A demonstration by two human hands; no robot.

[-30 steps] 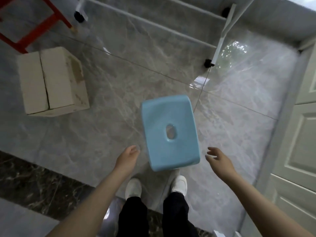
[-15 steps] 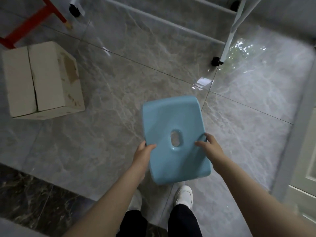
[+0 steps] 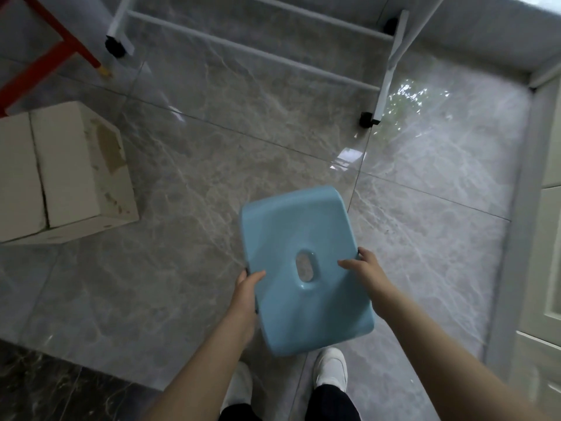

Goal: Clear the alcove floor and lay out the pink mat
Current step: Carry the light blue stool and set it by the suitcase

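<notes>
Both hands hold the blue plastic stool (image 3: 299,262) over the grey tiled floor (image 3: 194,165).
Left hand (image 3: 246,291) grips its left edge, right hand (image 3: 365,270) its right edge, thumbs on the seat; a cardboard box (image 3: 57,174) sits well apart, left.

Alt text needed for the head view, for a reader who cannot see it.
Two bare hands, left hand and right hand, grip opposite sides of a blue plastic stool above a grey marble floor. A worn cardboard box sits left; a white rack stands behind.
</notes>
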